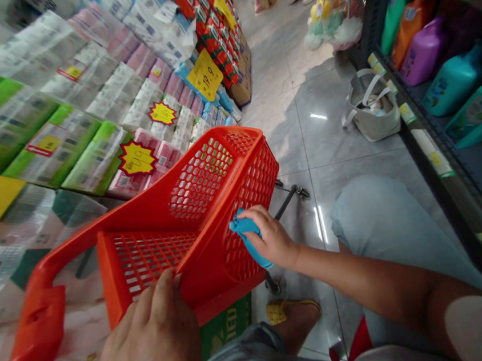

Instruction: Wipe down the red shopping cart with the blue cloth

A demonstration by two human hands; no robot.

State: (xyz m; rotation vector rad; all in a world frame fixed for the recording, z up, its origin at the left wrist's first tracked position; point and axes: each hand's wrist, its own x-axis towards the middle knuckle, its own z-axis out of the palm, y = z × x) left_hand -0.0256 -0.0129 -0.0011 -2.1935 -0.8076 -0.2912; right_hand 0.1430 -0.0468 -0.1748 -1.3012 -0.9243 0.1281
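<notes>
A red plastic shopping cart (209, 290) with mesh walls stands tilted in view at the left and centre. My left hand (154, 339) rests on its near side, fingers hooked over the rim close to the handle end. My right hand (268, 235) is closed around a bright blue cloth (254, 248) that hangs below the fingers. This cloth is pressed on, or just beside, the outer mesh of the cart's side; which of the two I cannot tell. The palms of both hands are hidden.
Packs of tissue (115, 93) are stacked at the left with yellow price signs (206, 75). A shelf (436, 151) of coloured detergent bottles (423, 52) lines the right. A light fabric bag (374, 112) sits on the grey tiled floor (299, 122). My bent knee (382, 211) is below.
</notes>
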